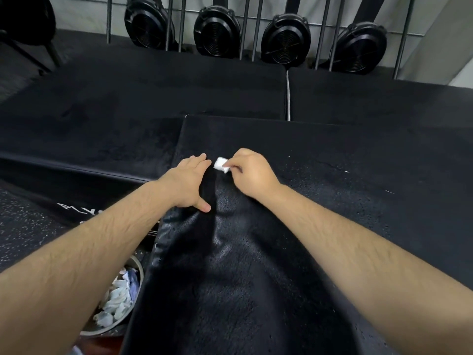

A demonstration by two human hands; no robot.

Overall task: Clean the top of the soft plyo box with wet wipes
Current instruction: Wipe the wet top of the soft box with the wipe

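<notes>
- black padded vinyl plyo box top (256, 290) is nearest, with a damp-looking sheen down the middle
- left hand (188, 184) lies flat, fingers straight, by its left edge, probably bracing
- right hand (249, 172) pinches a small folded white wet wipe (220, 163) against the top toward the far-left corner, for scrubbing pressure

The left forearm (89, 247) and right forearm (358, 242) are bare along their whole visible length. Fine hair covers them and thins out near the wrists. The left grip (190, 181) and right grip (252, 175) are bare as well. The left thumb's nail is cut short.
</notes>
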